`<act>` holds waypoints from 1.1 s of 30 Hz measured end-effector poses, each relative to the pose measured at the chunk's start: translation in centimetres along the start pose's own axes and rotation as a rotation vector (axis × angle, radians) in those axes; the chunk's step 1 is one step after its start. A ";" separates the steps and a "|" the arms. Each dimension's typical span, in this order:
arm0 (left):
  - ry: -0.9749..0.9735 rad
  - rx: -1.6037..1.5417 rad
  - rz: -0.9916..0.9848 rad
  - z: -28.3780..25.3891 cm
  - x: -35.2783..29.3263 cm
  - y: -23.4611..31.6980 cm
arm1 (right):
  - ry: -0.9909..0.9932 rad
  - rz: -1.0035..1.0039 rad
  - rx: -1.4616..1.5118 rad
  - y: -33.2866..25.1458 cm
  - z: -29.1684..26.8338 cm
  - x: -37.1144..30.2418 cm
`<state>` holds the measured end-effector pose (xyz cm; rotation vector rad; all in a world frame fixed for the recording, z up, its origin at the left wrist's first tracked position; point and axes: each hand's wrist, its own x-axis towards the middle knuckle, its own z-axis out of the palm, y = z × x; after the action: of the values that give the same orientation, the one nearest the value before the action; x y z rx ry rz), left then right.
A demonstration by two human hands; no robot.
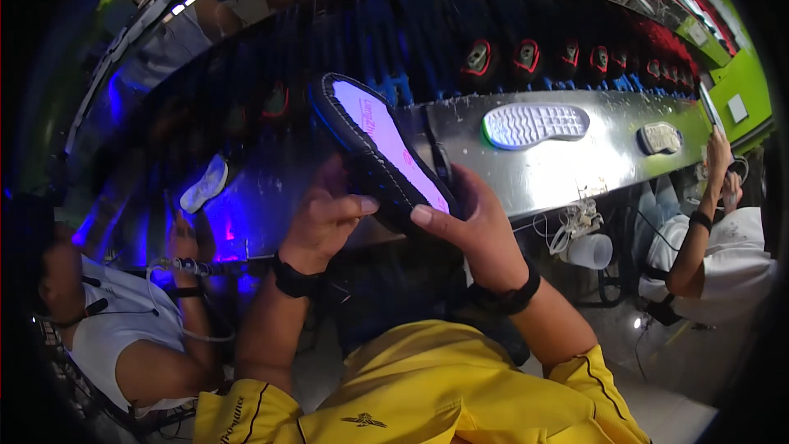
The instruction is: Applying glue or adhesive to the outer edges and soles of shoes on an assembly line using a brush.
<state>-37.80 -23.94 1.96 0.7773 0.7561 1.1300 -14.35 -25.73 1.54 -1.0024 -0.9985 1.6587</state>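
Note:
Bottom side up, a black shoe upper (pixel 384 138) is tilted in front of me, its toe pointing away and to the left. Pale stitching runs around its lilac-looking underside, which carries pink print. My right hand (pixel 477 226) grips the heel end, thumb pressed on the near edge. On the other side my left hand (pixel 326 212) is closed against the upper; its fingertips are partly hidden. Beyond my right hand, a white shoe sole (pixel 538 125) lies tread up on the metal table (pixel 567 166).
Dark shoe uppers with red-edged openings (pixel 526 55) line the back of the table. Another sole (pixel 660 139) lies at the right, and a pale sole (pixel 205 183) is near a co-worker's hand (pixel 182 240) at the left. A white cup (pixel 590 252) and cables hang by the front edge.

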 end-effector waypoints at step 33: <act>0.311 1.162 0.539 -5.0 -4.7 -2.1 | 0.133 0.290 -0.050 3.5 -1.5 -1.6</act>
<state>-42.19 -28.23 -1.88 1.8815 1.5661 1.2513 -13.57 -27.81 -1.97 -1.3227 -0.8399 1.7794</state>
